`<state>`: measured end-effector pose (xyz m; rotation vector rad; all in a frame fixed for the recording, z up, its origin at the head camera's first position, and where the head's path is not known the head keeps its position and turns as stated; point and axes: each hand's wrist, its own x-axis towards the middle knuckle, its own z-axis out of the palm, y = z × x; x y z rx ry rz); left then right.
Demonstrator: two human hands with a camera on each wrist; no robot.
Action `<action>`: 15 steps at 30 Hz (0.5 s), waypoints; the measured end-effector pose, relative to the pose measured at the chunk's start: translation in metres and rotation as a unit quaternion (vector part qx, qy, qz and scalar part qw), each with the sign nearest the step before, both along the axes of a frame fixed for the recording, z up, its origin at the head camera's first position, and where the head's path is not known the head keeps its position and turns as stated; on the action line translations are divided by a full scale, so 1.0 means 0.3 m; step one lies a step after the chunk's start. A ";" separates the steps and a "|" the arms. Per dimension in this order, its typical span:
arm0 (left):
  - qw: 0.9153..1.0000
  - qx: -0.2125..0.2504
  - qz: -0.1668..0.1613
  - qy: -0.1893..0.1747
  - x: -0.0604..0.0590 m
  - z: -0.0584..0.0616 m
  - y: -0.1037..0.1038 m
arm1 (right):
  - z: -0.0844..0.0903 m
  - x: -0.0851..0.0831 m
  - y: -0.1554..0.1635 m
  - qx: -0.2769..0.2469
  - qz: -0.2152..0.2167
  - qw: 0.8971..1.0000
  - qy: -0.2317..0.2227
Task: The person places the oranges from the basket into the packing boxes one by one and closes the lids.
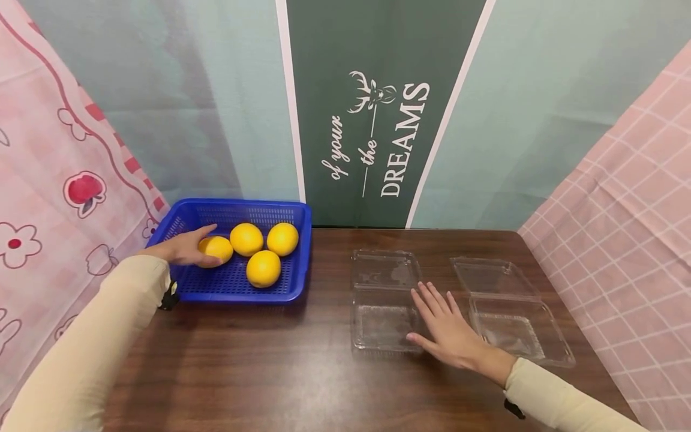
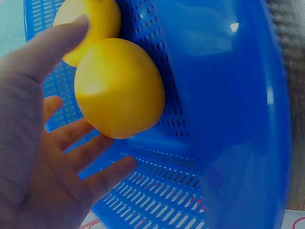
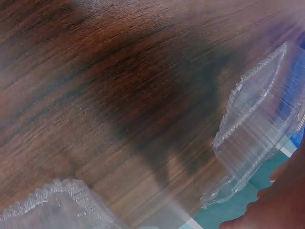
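Several yellow round fruits lie in a blue plastic basket (image 1: 299, 264) at the table's back left. My left hand (image 1: 186, 249) reaches into it, thumb over and fingers under the leftmost fruit (image 1: 220, 247). The left wrist view shows that fruit (image 2: 119, 88) against my spread, nearly straight fingers (image 2: 102, 143), without a closed grip. My right hand (image 1: 445, 327) lies flat with straight fingers at the right edge of an open clear clamshell box (image 1: 380, 300). A second open clamshell (image 1: 507, 306) lies just to its right.
The dark wooden table (image 1: 270, 366) stands against a printed backdrop, with pink cloth hanging at both sides. In the right wrist view the clear boxes (image 3: 252, 119) are blurred over the wood grain (image 3: 119, 95).
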<state>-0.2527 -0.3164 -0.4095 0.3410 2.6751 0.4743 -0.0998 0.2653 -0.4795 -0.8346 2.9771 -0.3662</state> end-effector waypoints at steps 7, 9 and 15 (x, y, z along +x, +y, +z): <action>0.999 0.000 -0.033 0.010 0.007 -0.018 -0.014 | -0.040 0.005 -0.009 -0.013 -0.003 1.000 -0.006; 0.999 0.000 -0.036 0.010 0.005 -0.027 -0.016 | -0.051 0.012 -0.008 -0.013 -0.005 1.000 -0.008; 0.999 0.008 -0.036 0.003 0.003 -0.058 -0.021 | -0.085 0.026 -0.012 -0.010 -0.009 1.000 -0.002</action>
